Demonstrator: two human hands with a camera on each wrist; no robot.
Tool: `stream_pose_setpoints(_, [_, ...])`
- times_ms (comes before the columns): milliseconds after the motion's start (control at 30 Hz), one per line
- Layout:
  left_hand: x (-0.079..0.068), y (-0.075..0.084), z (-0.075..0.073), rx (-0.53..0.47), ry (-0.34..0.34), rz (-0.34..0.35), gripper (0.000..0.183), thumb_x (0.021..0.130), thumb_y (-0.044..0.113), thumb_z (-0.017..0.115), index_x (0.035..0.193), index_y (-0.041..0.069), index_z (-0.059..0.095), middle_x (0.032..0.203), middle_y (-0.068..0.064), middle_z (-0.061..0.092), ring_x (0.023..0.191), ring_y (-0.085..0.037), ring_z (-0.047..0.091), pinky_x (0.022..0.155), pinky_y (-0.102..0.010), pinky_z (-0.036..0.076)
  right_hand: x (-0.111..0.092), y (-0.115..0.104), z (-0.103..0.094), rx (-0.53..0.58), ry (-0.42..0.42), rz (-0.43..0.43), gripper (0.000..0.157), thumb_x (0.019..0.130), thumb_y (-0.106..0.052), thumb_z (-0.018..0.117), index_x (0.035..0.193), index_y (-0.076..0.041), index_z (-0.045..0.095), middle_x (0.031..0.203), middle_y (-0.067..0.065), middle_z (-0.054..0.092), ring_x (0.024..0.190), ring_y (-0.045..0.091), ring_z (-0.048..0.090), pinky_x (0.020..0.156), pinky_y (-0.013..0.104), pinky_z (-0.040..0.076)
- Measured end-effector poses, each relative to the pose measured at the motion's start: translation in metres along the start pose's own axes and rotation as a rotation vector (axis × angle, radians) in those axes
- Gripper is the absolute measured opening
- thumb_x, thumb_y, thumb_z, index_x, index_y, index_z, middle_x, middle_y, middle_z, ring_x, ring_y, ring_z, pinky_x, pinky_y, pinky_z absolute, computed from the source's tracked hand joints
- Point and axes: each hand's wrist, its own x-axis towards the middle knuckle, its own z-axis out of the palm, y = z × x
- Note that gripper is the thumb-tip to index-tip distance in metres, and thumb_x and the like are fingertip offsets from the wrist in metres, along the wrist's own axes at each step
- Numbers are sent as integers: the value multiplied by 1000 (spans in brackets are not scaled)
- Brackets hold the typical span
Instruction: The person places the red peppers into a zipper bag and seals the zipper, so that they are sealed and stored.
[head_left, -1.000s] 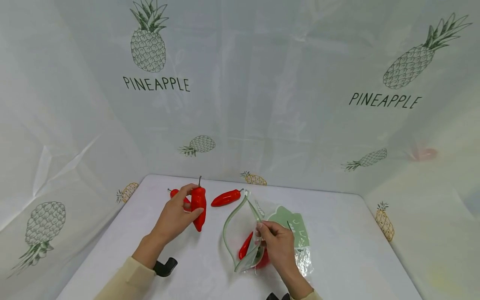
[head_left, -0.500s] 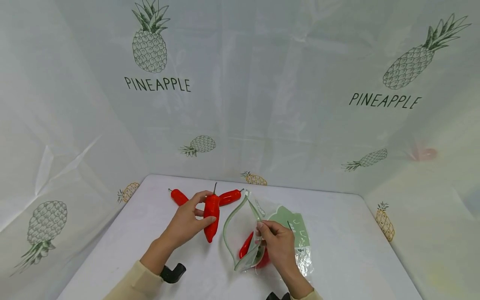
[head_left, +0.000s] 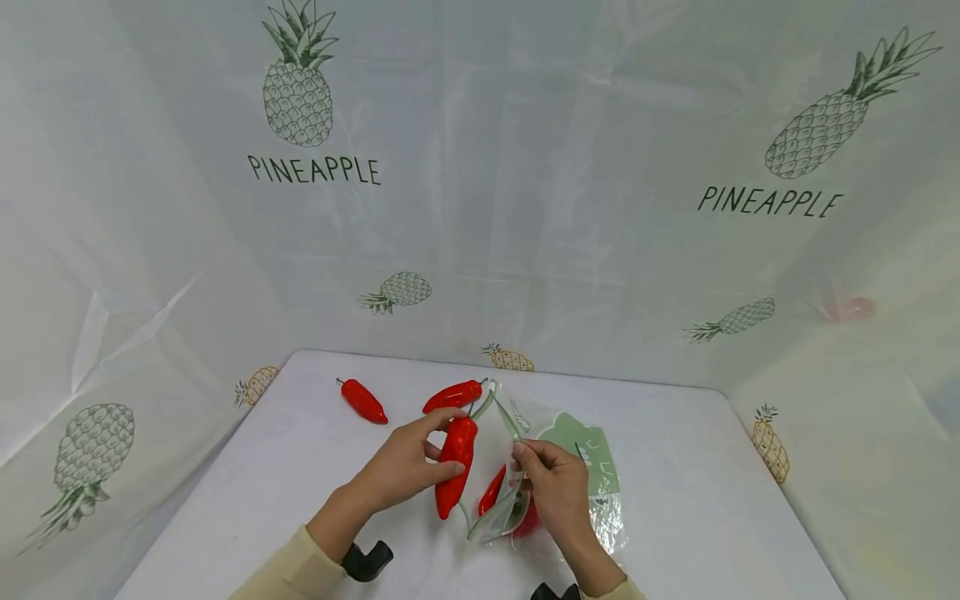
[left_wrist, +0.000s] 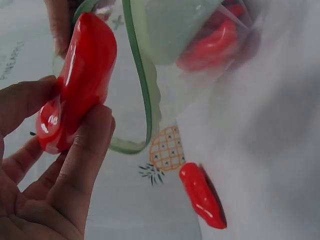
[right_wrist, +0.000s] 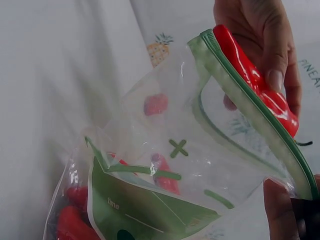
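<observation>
My left hand (head_left: pixel 408 467) pinches a red chili pepper (head_left: pixel 456 467) between thumb and fingers, its stem pointing up and its tip down. The pepper overlaps the left side of the mouth of a clear zip bag (head_left: pixel 491 417) in the head view. My right hand (head_left: pixel 555 483) pinches the bag's green zip edge, and the mouth gapes wide. Red peppers (right_wrist: pixel 75 220) show through the plastic at the bag's bottom, beside a green printed label (right_wrist: pixel 135 200). In the left wrist view, the held pepper (left_wrist: pixel 80 85) stands close to the green zip rim.
Two more red peppers lie on the white table (head_left: pixel 675 500): one pepper (head_left: pixel 363 402) at the back left, another pepper (head_left: pixel 452 396) just behind the bag's mouth. A pineapple-print sheet (head_left: pixel 525 208) rises behind and along the sides of the table.
My left hand has carried the pepper rightward and toward me, from above the left of the table to the bag's mouth. The right hand and the bag have stayed in place.
</observation>
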Motion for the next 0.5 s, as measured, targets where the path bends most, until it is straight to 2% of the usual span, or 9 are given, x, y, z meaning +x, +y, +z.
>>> stream_pose_setpoints(133, [1,4,4,20,-56,-6,68,88,25,86,149,26,56,141,-11,63,98,-21,68,69,-33,66,0,-1,0,4,-10,6,15,96,-10,78,104,3,80,84,16,75,71,15,72,62,29,64])
stream_pose_setpoints(300, [4,8,8,-10,-139,-15,65,88,25,85,146,27,57,133,-10,65,88,-17,70,69,-33,66,1,-2,1,26,-19,-6,16,96,-9,78,104,4,79,85,18,75,72,13,72,63,30,65])
stream_pose_setpoints(500, [7,13,13,-35,-180,-34,63,86,21,86,143,25,60,131,-13,66,94,-22,72,70,-40,67,0,-4,1,35,-34,-7,16,95,-9,78,105,4,80,86,19,76,74,13,72,64,31,65])
